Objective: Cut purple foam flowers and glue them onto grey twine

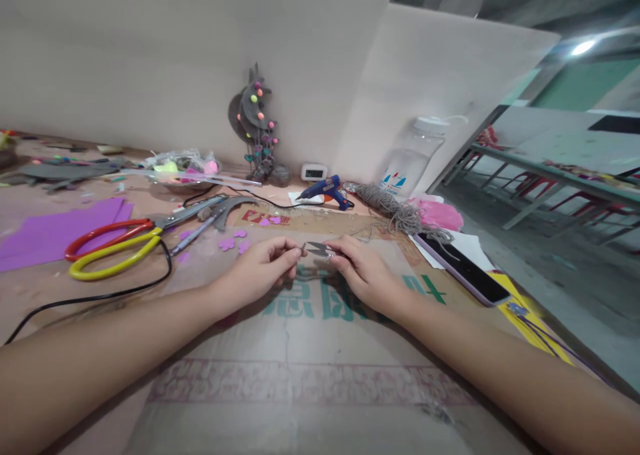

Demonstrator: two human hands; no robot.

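Maybe left hand, fingertips clamped on tiny grey strip, could drop it nr far edge of brown cardboard b/c it's small; right hand fingers clamp pointed grey pc.

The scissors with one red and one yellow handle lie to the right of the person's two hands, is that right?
Not quite: in the head view, the scissors with one red and one yellow handle lie to the left of both the left hand and the right hand.
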